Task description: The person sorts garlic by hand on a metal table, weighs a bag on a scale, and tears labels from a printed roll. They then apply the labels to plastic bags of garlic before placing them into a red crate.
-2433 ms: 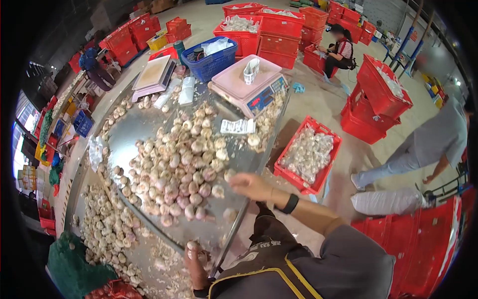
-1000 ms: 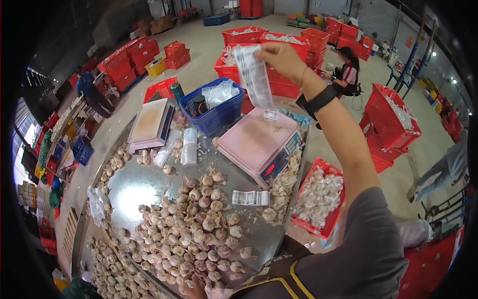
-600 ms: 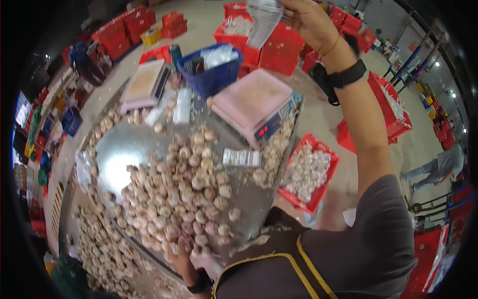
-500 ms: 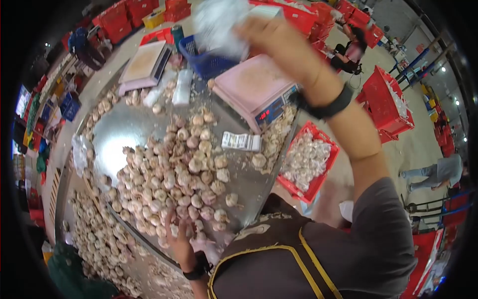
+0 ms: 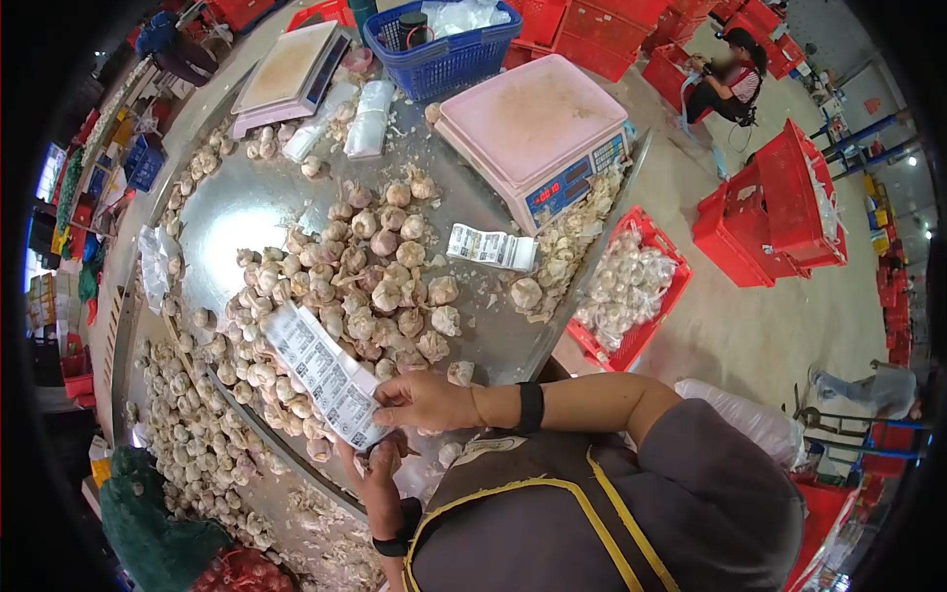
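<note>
My right hand (image 5: pixel 429 402) pinches the side of a strip of printed labels (image 5: pixel 321 377) near its lower end. My left hand (image 5: pixel 375 479) is closed around the bottom end of the same strip, its fingers partly hidden. The strip slants up and left over a heap of garlic bulbs (image 5: pixel 385 296) on a metal table (image 5: pixel 286 192). Another stack of printed labels (image 5: pixel 491 247) lies on the table, right of the heap. Beyond it stands a pink-topped digital scale (image 5: pixel 538 123) with its display lit.
A second scale (image 5: pixel 291 69), folded clear bags (image 5: pixel 370 118) and a blue basket (image 5: pixel 444 59) stand at the back. A red crate (image 5: pixel 631 291) of bagged garlic sits right of the table. More loose garlic (image 5: pixel 192 424) lies lower left, near a green net sack (image 5: pixel 148 513). A person (image 5: pixel 735 79) sits farther off.
My right hand has come down from the blue basket, where it held a whitish plastic bag. My left hand has left the garlic bulbs. Both hands now hold the label strip.
</note>
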Demonstrator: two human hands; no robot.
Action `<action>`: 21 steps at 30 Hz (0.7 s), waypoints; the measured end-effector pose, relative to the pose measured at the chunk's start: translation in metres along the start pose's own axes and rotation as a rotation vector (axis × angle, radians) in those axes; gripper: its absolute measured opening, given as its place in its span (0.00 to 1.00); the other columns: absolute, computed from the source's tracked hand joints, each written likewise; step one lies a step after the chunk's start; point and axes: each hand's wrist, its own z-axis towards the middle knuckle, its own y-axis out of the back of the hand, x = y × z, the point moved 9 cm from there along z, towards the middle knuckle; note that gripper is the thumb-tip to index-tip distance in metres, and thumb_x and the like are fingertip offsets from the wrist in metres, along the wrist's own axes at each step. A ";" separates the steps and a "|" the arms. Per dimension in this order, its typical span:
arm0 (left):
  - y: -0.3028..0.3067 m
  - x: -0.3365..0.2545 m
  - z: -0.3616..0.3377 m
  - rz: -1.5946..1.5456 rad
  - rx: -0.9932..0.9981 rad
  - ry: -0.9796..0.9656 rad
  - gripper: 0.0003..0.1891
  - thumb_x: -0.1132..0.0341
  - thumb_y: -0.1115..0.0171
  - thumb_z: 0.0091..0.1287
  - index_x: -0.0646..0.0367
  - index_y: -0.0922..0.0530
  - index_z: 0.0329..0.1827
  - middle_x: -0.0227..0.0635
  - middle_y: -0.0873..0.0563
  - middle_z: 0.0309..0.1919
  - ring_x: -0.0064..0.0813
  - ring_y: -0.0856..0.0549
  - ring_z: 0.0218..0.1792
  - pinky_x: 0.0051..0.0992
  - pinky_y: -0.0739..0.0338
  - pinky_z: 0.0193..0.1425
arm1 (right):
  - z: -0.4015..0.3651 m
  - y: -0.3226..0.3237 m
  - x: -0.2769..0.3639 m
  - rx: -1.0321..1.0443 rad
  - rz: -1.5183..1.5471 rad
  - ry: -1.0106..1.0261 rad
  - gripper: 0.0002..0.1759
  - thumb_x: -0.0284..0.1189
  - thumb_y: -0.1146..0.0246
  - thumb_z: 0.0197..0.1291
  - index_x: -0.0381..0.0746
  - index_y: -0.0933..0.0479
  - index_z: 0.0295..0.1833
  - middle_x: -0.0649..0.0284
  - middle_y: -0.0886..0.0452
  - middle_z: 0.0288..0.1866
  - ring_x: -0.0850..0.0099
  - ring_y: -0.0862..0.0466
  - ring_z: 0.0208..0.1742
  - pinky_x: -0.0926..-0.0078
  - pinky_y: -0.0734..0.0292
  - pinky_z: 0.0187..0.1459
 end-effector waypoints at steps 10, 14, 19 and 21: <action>0.021 0.070 0.022 0.161 -0.134 0.325 0.15 0.70 0.38 0.66 0.66 0.27 0.53 0.35 0.19 0.34 0.22 0.20 0.31 0.22 0.23 0.37 | -0.014 0.232 0.022 -0.822 -1.273 0.088 0.30 0.37 0.30 0.47 0.45 0.27 0.59 0.54 0.25 0.56 0.55 0.25 0.57 0.60 0.27 0.56; 0.038 0.078 0.028 0.197 -0.230 0.271 0.22 0.73 0.39 0.66 0.61 0.33 0.62 0.36 0.19 0.36 0.22 0.20 0.32 0.22 0.23 0.37 | -0.011 0.303 -0.004 -0.728 -1.485 -0.309 0.36 0.36 0.27 0.42 0.46 0.29 0.61 0.53 0.31 0.63 0.53 0.29 0.62 0.58 0.32 0.62; 0.056 0.050 0.036 0.368 -0.242 0.105 0.29 0.76 0.40 0.64 0.61 0.38 0.69 0.39 0.22 0.44 0.21 0.22 0.40 0.20 0.23 0.38 | -0.004 0.315 0.001 -0.616 -1.038 -0.240 0.37 0.33 0.28 0.46 0.44 0.31 0.65 0.57 0.28 0.60 0.64 0.27 0.59 0.65 0.30 0.58; 0.040 0.024 0.032 0.253 -0.320 0.126 0.28 0.78 0.41 0.64 0.60 0.36 0.68 0.38 0.22 0.44 0.21 0.24 0.43 0.21 0.24 0.39 | 0.004 0.305 0.008 -0.503 -0.734 -0.142 0.36 0.32 0.30 0.49 0.43 0.32 0.66 0.59 0.27 0.58 0.68 0.26 0.58 0.69 0.29 0.57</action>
